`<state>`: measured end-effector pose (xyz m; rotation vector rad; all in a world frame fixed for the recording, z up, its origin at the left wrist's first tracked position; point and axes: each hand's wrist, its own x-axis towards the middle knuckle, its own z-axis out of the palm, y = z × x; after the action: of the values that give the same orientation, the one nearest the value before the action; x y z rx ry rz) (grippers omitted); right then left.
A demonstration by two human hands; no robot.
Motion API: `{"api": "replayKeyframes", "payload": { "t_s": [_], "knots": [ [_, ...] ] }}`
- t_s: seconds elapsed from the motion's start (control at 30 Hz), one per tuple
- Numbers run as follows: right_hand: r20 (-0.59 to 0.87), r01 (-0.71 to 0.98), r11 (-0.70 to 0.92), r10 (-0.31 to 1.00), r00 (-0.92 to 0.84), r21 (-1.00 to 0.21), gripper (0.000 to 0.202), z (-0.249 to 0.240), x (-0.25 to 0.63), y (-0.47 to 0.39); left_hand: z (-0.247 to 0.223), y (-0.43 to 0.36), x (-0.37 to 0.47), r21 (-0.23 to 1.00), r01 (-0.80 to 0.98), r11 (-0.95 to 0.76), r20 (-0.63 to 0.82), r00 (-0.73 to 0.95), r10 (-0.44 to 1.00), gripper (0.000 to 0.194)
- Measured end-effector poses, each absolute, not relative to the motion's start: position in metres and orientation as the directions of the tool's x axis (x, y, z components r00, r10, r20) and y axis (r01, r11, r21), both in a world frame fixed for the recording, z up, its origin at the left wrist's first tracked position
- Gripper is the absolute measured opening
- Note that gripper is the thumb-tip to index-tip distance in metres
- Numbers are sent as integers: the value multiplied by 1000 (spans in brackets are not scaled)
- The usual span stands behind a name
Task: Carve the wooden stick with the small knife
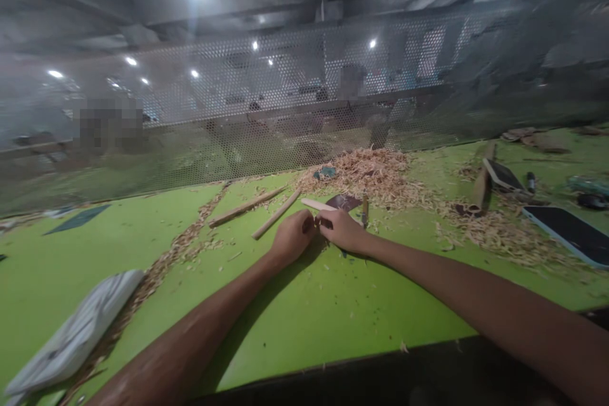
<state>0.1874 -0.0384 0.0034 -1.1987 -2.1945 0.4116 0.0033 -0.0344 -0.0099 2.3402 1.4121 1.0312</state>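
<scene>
My left hand and my right hand meet above the green table, fingertips almost touching. Both are closed in a pinch around something tiny that I cannot make out. A pale smooth stick lies just behind my right hand. Close to my left hand rest a second smooth stick and a longer, rougher brown one. Beyond my right fingers is a dark brown flat sheet, with a short narrow brownish piece standing or lying at its right.
A heap of wood shavings lies before a perforated screen, with people behind it. Right: a phone, another phone-like device and a brown tube-like piece. Left: a white wrapped bundle and a dark green sheet.
</scene>
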Motion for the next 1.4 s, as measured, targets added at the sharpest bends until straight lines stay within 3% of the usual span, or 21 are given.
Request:
{"api": "replayKeyframes", "payload": {
  "t_s": [0.53, 0.9, 1.4],
  "knots": [
    [306, 656, 493, 870, -387, -572, 18, 5, 186, -40, -6, -37, 4, 525, 687, -503, 424, 301, 854, 12],
    [362, 632, 569, 822, -440, -526, 10, 4, 187, -39, -10, -35, 2, 503, 682, -532, 463, 307, 831, 10],
    [301, 681, 469, 883, -359, -563, 14, 8, 185, -41, -8, -36, 4, 512, 664, -545, 453, 331, 828, 11]
  ]
}}
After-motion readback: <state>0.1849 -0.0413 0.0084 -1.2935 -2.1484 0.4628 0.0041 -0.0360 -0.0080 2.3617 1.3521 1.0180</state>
